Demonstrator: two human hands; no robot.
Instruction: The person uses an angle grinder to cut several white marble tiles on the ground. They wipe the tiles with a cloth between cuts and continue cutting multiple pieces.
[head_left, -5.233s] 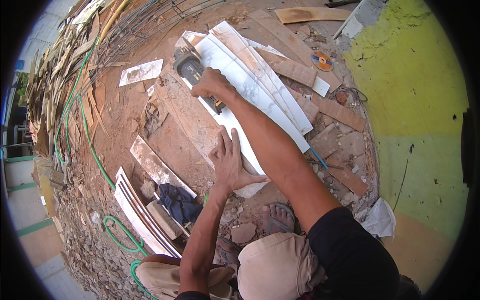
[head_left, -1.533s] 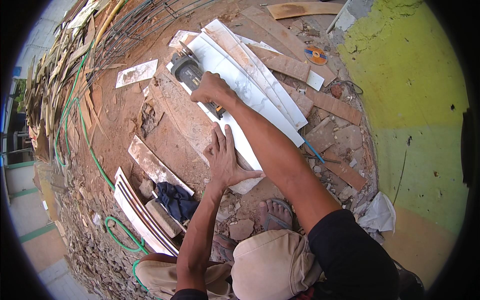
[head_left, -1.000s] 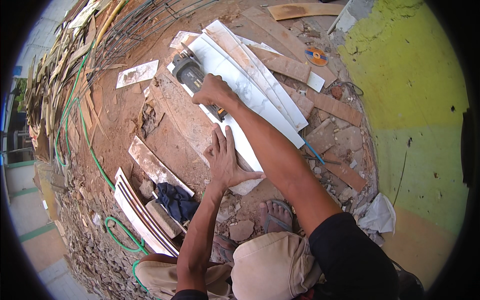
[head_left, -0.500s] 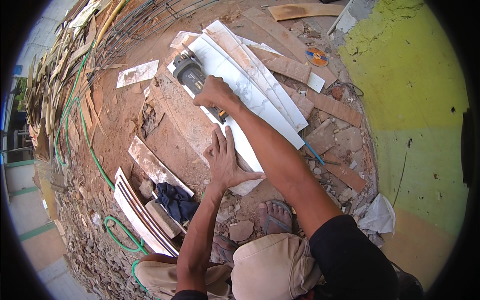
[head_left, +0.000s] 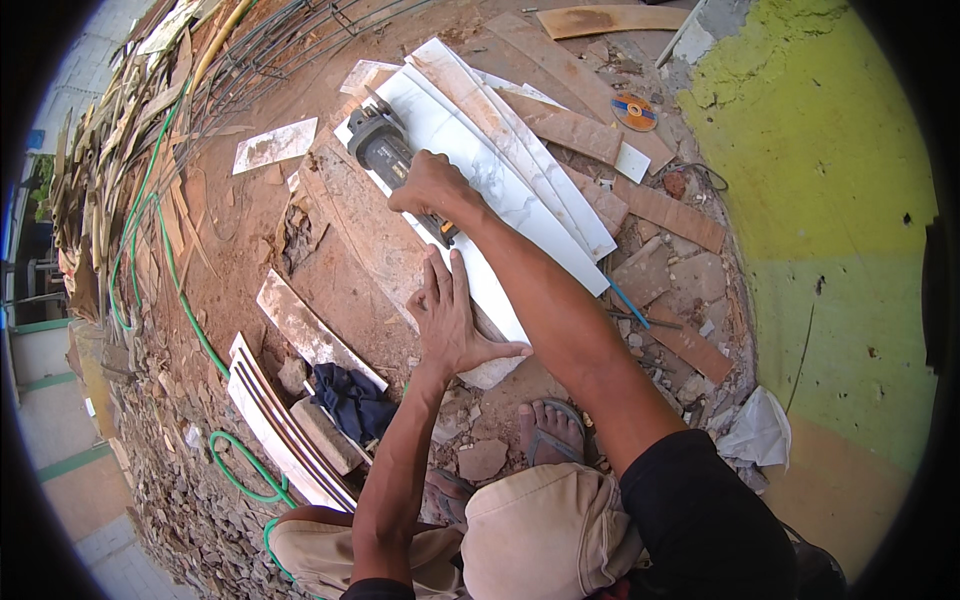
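Observation:
My right hand (head_left: 437,187) is wrapped round the body of a dark angle grinder (head_left: 383,155), which rests along the left edge of a long white marble-patterned tile (head_left: 490,265). The grinder's head and disc side point away from me, toward the tile's far end. Lower down, my left hand (head_left: 450,325) lies spread on the near end of the same tile, its thumb stretched along the near edge and its fingers toward the grinder's rear. Underneath the tile is a rough, dusty slab (head_left: 375,240). Another white tile strip (head_left: 520,150) lies to the right.
Brown tile strips (head_left: 670,215) and an orange-blue disc (head_left: 634,112) lie right, by the yellow-green wall (head_left: 810,180). At left are stacked tile strips (head_left: 275,430), a dark cloth (head_left: 352,402), a green hose (head_left: 165,250) and a wood pile (head_left: 110,190). Rubble covers the ground.

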